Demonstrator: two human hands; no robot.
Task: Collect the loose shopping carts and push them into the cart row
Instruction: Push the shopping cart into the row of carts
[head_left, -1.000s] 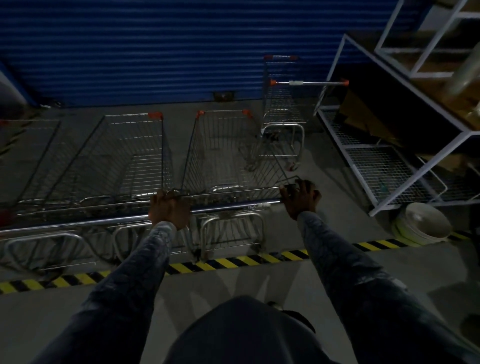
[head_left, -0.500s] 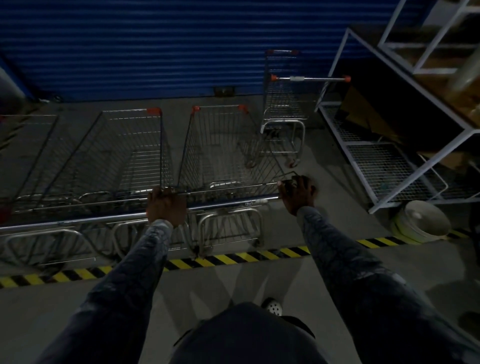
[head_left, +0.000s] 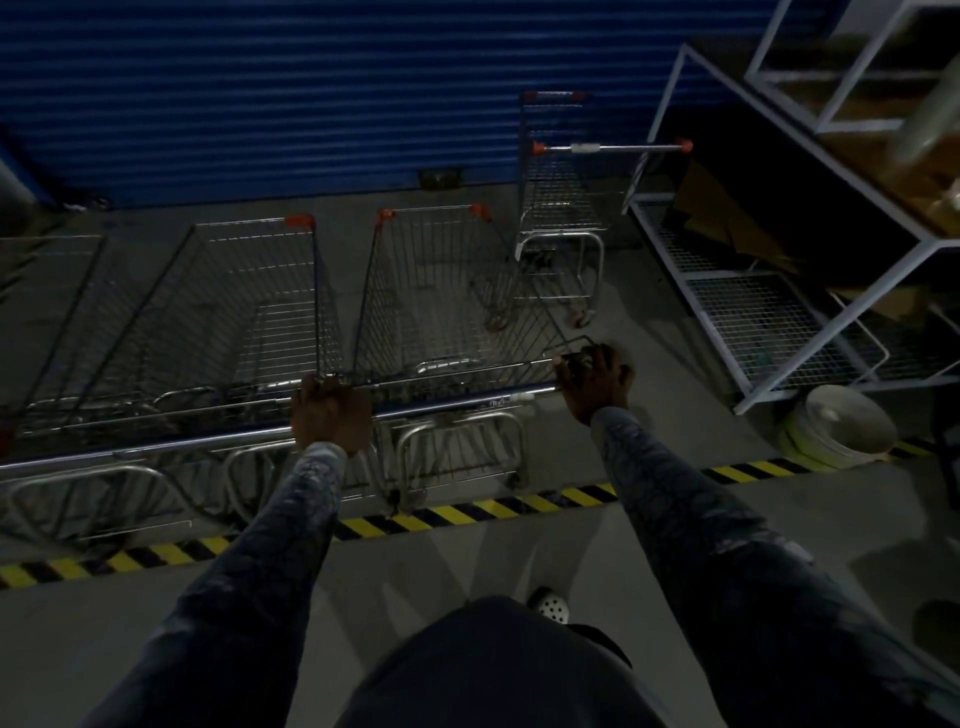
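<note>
The left hand (head_left: 330, 415) and right hand (head_left: 595, 382) grip the two ends of a shopping cart (head_left: 441, 291) handle (head_left: 457, 402), fingers curled over the bar. This cart stands on the floor just past the striped tape (head_left: 467, 512), close beside a second cart (head_left: 249, 301) on its left. A third cart (head_left: 563, 202) stands apart by the blue shutter (head_left: 311, 78), next to the rack (head_left: 779, 322).

The left edge cuts off the leftmost cart (head_left: 52, 291); the top and right edges cut off the shelving rack (head_left: 753, 332). The handle bar (head_left: 452, 401) conceals the palms of the left grip (head_left: 330, 415) and right grip (head_left: 597, 384).
</note>
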